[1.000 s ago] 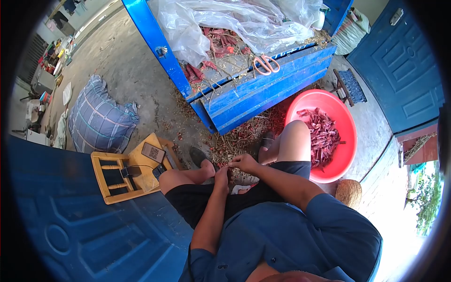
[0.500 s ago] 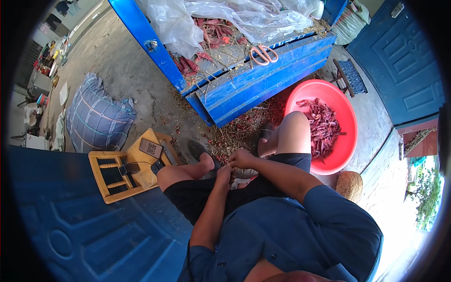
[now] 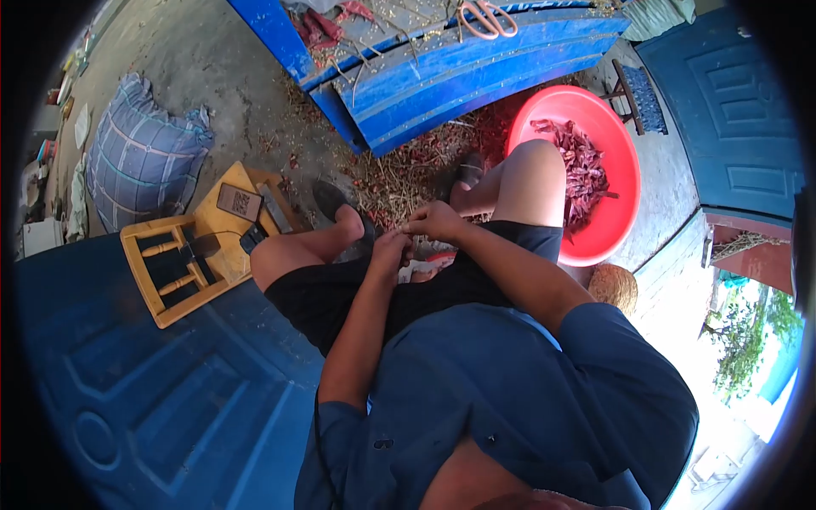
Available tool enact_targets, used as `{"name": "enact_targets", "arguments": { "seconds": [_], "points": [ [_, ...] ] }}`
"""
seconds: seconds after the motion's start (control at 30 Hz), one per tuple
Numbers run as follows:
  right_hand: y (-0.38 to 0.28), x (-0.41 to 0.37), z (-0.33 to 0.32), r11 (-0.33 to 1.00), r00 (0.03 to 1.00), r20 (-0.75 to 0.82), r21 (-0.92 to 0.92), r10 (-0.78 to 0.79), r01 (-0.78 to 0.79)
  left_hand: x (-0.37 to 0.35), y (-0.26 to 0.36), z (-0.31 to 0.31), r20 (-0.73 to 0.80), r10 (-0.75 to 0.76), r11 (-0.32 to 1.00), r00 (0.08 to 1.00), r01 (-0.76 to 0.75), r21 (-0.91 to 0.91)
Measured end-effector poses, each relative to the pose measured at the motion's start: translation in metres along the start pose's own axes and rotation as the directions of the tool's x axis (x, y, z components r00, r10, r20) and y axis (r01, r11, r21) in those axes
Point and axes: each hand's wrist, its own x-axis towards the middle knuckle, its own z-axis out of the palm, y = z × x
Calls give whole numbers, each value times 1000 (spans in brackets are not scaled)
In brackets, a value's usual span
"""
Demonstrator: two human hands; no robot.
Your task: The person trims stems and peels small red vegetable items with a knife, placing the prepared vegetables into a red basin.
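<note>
Hands (image 3: 435, 223) meet between spread knees (image 3: 541, 161), well apart from tub rim (image 3: 631, 183); grip indiscernible.

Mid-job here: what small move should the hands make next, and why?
I'd probably ease the right hand away from the left hand, toward the red tub: the two are close together, and the tub, with red pods in it, sits beside the right knee. Anything between the fingers is too small to make out.

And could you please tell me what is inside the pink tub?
A pile of what look like dried red peppers lies in the tub. The bottom under the pile and whatever is behind the knee cannot be seen.
</note>
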Motion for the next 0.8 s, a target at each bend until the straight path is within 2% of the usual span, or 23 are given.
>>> {"name": "enact_targets", "arguments": {
  "seconds": [0.13,0.2,0.23,0.27,0.33,0.4,0.47,0.5,0.53,0.6,0.73,0.8],
  "points": [
    [12,3,0,999,1000,23,35,-18,17,0,-13,-7,42,-24,998,999,21,59],
    [22,1,3,992,990,-65,31,-121,124,3,-3,-2,62,-13,997,998,8,81],
    [14,-6,6,985,973,-163,-93,-161,148,0,-2,-1,38,-16,997,999,14,72],
    [7,-10,6,981,969,-173,-107,-178,161,-1,-1,0,13,-19,998,1000,18,60],
    [-3,-14,6,911,905,-122,-128,-406,392,-2,7,0,17,6,1000,1000,-7,28],
    [-7,-17,2,903,901,-90,-115,-424,414,-7,11,-1,-19,15,999,1000,-14,36],
    [-8,-21,2,816,845,3,-259,-534,516,-4,1,-7,-21,12,999,1000,-11,43],
    [-26,-33,-2,913,926,98,-161,-364,375,-2,-2,-7,-25,-1,999,1000,2,48],
    [-32,-36,-3,907,923,91,-173,-373,384,-4,0,-4,-15,14,999,1000,-13,51],
    [-38,-40,-2,819,898,133,-370,-420,438,-9,0,-2,6,-11,997,1000,11,81],
    [-29,-32,12,692,895,109,-597,-432,407,-2,-7,-5,35,-6,994,999,2,112],
    [-23,-33,16,734,898,42,-561,-437,384,2,-8,-3,-1,-3,997,1000,3,78]
  ]
}}
